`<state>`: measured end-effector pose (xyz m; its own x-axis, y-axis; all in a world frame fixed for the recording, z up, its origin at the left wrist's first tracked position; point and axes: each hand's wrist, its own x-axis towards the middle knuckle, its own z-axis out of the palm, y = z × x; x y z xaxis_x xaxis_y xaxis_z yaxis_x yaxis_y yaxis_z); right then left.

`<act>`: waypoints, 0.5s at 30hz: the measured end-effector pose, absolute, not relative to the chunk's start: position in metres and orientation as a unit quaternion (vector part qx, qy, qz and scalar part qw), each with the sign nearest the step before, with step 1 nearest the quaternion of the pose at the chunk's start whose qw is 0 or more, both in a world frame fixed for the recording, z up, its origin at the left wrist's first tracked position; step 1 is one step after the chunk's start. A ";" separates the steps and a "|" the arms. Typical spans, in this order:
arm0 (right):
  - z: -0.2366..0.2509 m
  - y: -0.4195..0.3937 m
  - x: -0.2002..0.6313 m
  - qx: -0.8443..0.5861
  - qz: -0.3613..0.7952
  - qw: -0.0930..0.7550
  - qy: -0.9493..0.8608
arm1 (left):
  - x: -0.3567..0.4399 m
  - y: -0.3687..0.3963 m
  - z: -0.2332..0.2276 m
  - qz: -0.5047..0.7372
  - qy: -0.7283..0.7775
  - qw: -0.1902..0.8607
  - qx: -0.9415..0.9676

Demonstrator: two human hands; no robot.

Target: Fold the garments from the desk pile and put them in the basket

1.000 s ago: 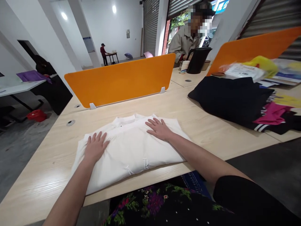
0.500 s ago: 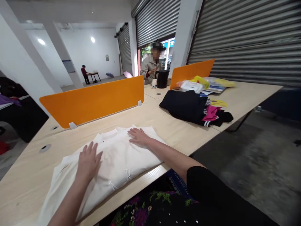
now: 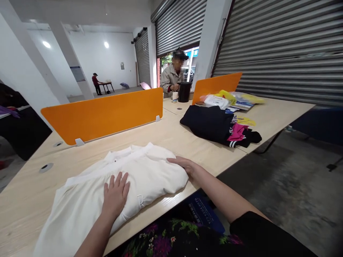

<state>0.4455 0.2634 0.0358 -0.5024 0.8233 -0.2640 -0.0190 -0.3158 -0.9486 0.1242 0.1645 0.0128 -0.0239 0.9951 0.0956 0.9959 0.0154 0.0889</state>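
A white shirt (image 3: 150, 171) lies folded on the table, its collar toward the far side and its lower left part spread toward the near left. A letter-like mark shows on its front. My left hand (image 3: 115, 194) rests flat on the shirt's middle with the fingers spread. At the shirt's right edge, my right hand (image 3: 186, 166) grips the fold: the thumb side lies on top, and the other fingers are hidden under or behind the cloth.
Dark clothing (image 3: 207, 123) with a pink piece lies farther right, before some plastic packets (image 3: 218, 101). Orange dividers (image 3: 107, 116) stand along the table (image 3: 166, 137). Across it, a person (image 3: 171, 76) sits by a black container (image 3: 184, 92). A cable hole (image 3: 46, 167) is at left.
My right hand has gone from lying flat near the collar to the shirt's right edge, which now bulges up and is rounded. My left hand has slid right across the cloth.
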 end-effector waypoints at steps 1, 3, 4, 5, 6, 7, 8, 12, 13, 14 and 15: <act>0.037 0.258 0.438 -0.377 0.722 0.304 -0.494 | 0.125 0.167 0.013 -0.069 -0.712 0.002 -0.699; 0.043 0.253 0.429 -0.375 0.715 0.330 -0.490 | 0.128 0.172 0.015 -0.076 -0.707 -0.002 -0.703; 0.047 0.253 0.428 -0.389 0.700 0.350 -0.486 | 0.130 0.174 0.017 -0.079 -0.704 -0.011 -0.705; 0.051 0.255 0.430 -0.407 0.683 0.371 -0.481 | 0.130 0.175 0.020 -0.081 -0.701 -0.024 -0.708; 0.055 0.259 0.435 -0.424 0.666 0.388 -0.475 | 0.131 0.176 0.023 -0.084 -0.698 -0.037 -0.710; 0.059 0.264 0.442 -0.438 0.652 0.401 -0.471 | 0.131 0.176 0.026 -0.085 -0.695 -0.046 -0.713; 0.062 0.269 0.449 -0.451 0.641 0.406 -0.470 | 0.131 0.175 0.028 -0.084 -0.692 -0.049 -0.715; 0.081 0.287 0.467 -0.472 0.618 0.394 -0.490 | 0.136 0.170 0.022 -0.063 -0.679 -0.008 -0.732; 0.089 0.289 0.464 -0.472 0.611 0.393 -0.499 | 0.139 0.170 0.018 -0.063 -0.675 0.003 -0.735; 0.099 0.289 0.459 -0.470 0.605 0.391 -0.510 | 0.143 0.172 0.015 -0.068 -0.672 0.011 -0.738; 0.111 0.287 0.449 -0.465 0.597 0.394 -0.522 | 0.147 0.174 0.012 -0.076 -0.669 0.017 -0.739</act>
<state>0.4494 0.2875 0.1110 -0.2586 0.9552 -0.1444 0.0144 -0.1456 -0.9892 0.1473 0.1741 0.0119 0.0931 0.9864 0.1351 0.9915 -0.1042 0.0776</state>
